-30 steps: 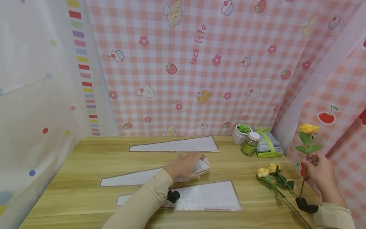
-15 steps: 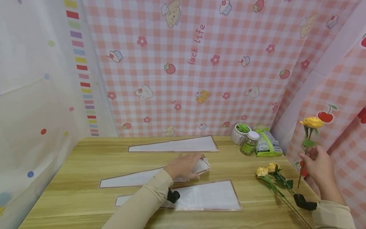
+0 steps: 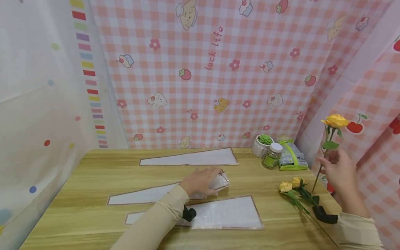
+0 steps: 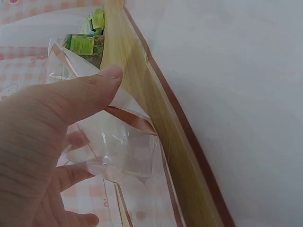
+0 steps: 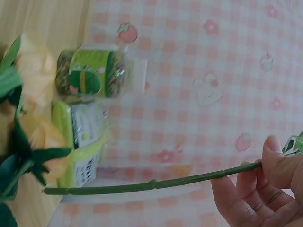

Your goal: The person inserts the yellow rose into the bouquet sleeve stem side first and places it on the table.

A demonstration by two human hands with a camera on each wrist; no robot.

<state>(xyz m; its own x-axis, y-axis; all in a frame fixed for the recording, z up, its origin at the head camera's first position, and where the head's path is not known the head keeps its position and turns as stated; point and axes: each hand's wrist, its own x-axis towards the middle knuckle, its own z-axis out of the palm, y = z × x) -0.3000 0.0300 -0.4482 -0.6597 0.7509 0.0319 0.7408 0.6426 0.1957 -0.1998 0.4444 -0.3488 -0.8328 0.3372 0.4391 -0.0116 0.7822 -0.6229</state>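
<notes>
In the head view my left hand (image 3: pixel 201 182) lies at the wide end of the middle clear sleeve (image 3: pixel 140 194), whose mouth stands raised. The left wrist view shows the thumb over the clear film (image 4: pixel 125 146) and fingers behind it, the film held between them. My right hand (image 3: pixel 342 175) pinches the stem of a yellow rose (image 3: pixel 335 121) upright above the table's right side. Its green stem (image 5: pixel 142 186) slants down from thumb and fingertips in the right wrist view. Below it two yellow roses (image 3: pixel 285 186) lie on the table.
One flat sleeve (image 3: pixel 193 158) lies at the back and another (image 3: pixel 228 213) in front, partly under the left forearm. At the back right stand a potted succulent (image 3: pixel 265 140) and a white-capped jar (image 3: pixel 272 158), beside a green and white packet (image 3: pixel 292 156). A checked curtain (image 3: pixel 187 86) hangs behind.
My right hand has moved up and a little left with the rose, and the stem now tilts with its lower end to the left. My left hand has stayed on the middle sleeve.
</notes>
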